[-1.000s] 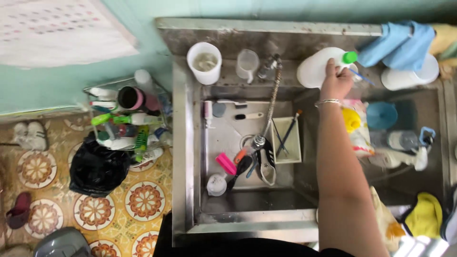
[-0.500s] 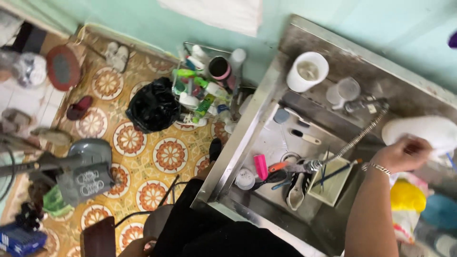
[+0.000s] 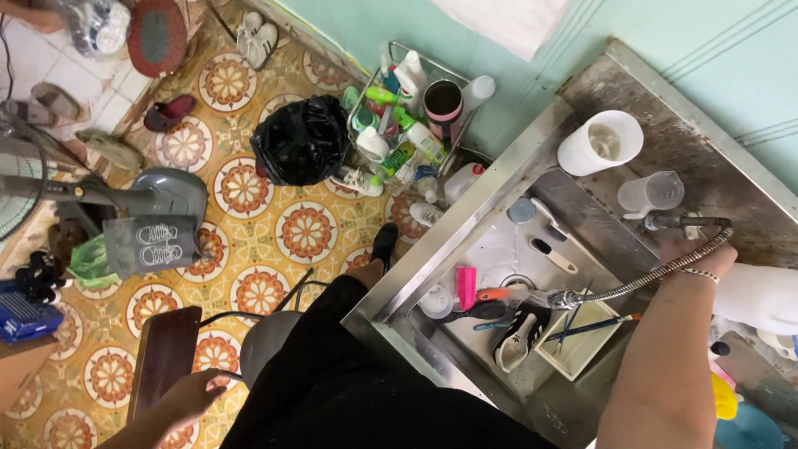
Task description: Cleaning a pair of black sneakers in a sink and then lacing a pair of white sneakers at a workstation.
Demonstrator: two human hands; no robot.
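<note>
Patterned orange-and-cream floor tiles (image 3: pixel 307 233) on the left, steel sink bench (image 3: pixel 465 224) running diagonally on the right, pale green wall behind.

Right hand (image 3: pixel 706 262) – forearm reaches across the sink to a large white jug (image 3: pixel 761 295) at the frame's right edge; bracelet at the wrist. The hand is against the jug's near end, but fingers are mostly hidden, so whether it grips or only touches cannot be told.

Left hand (image 3: pixel 187 399) – low at the bottom left, fingers curled loosely over the edge of a dark brown chair seat (image 3: pixel 162 357), resting on it.

Between the hands: a flexible metal spray hose (image 3: pixel 657 274) arcs from the tap down into the basin, its head above a black-and-white shoe (image 3: pixel 515 337). Beside the shoe lie a pink brush (image 3: pixel 465 285), a red-handled tool and a shallow cream tray (image 3: pixel 582 341) with thin brushes in it.

Farther out on the bench – a white cup (image 3: pixel 600 143) and a clear measuring cup (image 3: pixel 650 193), just apart from each other.

On the floor: a wire rack of bottles (image 3: pixel 407 116) against the wall, a black rubbish bag (image 3: pixel 301 140) touching it, a grey fan base (image 3: pixel 158 199) near the left edge, and scattered shoes at top left.
</note>
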